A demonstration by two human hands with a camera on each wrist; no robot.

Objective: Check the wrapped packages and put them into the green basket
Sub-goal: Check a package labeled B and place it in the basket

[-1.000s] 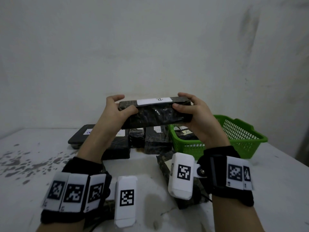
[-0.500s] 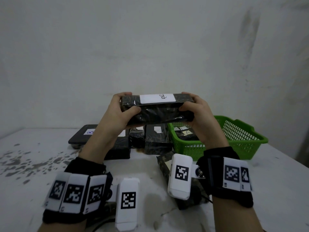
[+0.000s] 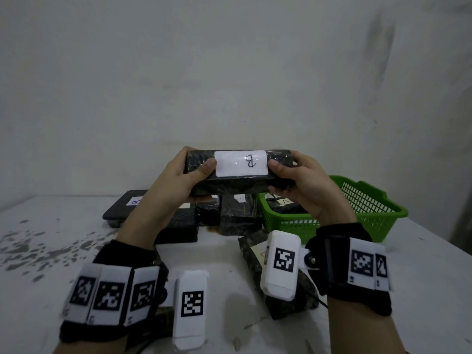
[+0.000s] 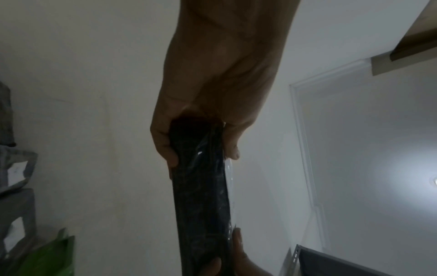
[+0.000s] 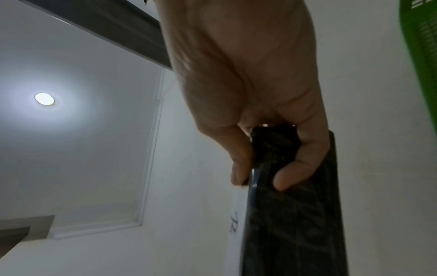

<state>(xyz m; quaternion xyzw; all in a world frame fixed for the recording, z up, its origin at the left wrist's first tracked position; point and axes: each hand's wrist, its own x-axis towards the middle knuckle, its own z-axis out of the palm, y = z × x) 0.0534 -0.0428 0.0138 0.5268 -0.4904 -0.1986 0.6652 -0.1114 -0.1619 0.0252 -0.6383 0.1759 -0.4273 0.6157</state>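
Being clamped at its two ends by the left hand (image 3: 176, 185) and right hand (image 3: 301, 190), the wrapped package (image 3: 240, 172) is held above the table's far edge, best turned slowly so each face is inspected before the green basket (image 3: 367, 213).

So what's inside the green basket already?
Inside the green basket one dark wrapped package shows, with a white label marked A. The right hand and the held package cover much of the basket's inside, so more could be hidden.
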